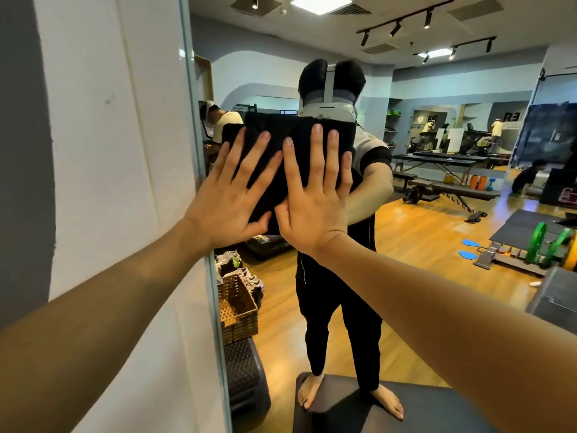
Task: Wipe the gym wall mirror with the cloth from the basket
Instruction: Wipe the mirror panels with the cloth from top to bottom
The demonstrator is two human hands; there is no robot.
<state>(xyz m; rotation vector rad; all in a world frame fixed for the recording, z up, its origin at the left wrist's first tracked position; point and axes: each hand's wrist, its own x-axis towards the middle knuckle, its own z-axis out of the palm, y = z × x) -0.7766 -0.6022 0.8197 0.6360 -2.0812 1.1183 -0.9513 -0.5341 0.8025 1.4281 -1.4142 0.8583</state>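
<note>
— Where is the cloth?
— A black cloth (296, 145) lies flat against the mirror (421, 214), high up near its left edge.
— And the hands?
— Both press on it side by side, fingers straight and spread: left hand (231, 195) on its left part, right hand (315, 198) on its middle.
— Anything else?
— A wicker basket (239, 310) shows low in the reflection, left.

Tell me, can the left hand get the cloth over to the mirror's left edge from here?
Probably yes. The left hand already presses flat on the black cloth close beside the mirror's left edge; only bare glass lies between, nothing blocking. The right hand presses alongside.
</note>
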